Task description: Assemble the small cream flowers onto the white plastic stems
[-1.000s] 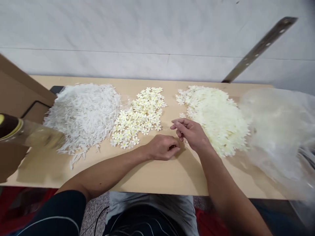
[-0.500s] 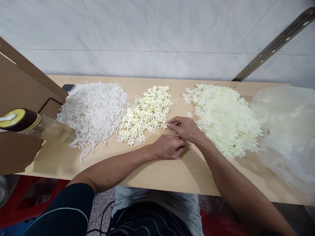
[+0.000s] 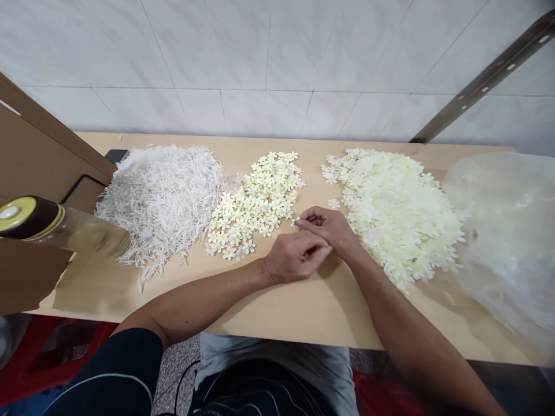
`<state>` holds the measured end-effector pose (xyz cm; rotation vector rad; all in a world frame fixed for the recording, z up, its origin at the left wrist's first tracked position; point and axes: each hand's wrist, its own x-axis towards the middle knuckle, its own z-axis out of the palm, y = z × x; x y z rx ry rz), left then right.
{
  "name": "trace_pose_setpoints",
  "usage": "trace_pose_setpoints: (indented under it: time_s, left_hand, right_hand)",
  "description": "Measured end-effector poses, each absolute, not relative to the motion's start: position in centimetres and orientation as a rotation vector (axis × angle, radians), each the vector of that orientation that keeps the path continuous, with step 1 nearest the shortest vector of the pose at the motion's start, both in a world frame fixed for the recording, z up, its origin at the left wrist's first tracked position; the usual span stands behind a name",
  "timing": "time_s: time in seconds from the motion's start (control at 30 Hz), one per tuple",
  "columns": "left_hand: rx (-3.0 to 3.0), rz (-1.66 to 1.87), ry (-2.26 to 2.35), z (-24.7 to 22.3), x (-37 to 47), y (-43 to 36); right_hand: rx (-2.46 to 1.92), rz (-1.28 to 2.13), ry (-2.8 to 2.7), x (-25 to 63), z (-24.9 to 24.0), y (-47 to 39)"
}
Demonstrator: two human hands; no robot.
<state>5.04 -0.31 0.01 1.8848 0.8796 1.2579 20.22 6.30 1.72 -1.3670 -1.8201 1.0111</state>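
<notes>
My left hand (image 3: 298, 255) is closed low over the table, thumb and forefinger pressed together against the base of my right hand. What it pinches, if anything, is too small to make out. My right hand (image 3: 327, 228) is curled just above it, thumb and fingertips closed at a small artificial flower (image 3: 295, 222), mostly hidden by them. Left of the fingers spreads a pile of white flowers with yellow centres (image 3: 255, 202). To the right lies a larger heap of pale yellow-white petal pieces (image 3: 399, 211). At the left is a heap of thin white stems (image 3: 167, 196).
A clear bottle with a yellow and brown lid (image 3: 32, 216) stands at the left beside a brown cardboard panel (image 3: 39, 150). A translucent plastic bag (image 3: 511, 231) bulges on the right end of the table (image 3: 277, 312). A metal post (image 3: 472, 92) rises by the tiled wall.
My left hand has turned slightly, its fingertips rising to the right against my right hand. The flower at my right fingertips has shifted slightly right and is now more covered.
</notes>
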Motion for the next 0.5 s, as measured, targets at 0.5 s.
trace_pose_setpoints:
  time_s: [0.5]
  left_hand:
    - [1.021,1.326,0.980,-0.8,4.8,3.4]
  right_hand:
    - [-1.314,0.650,-1.740,20.7,2.0,5.5]
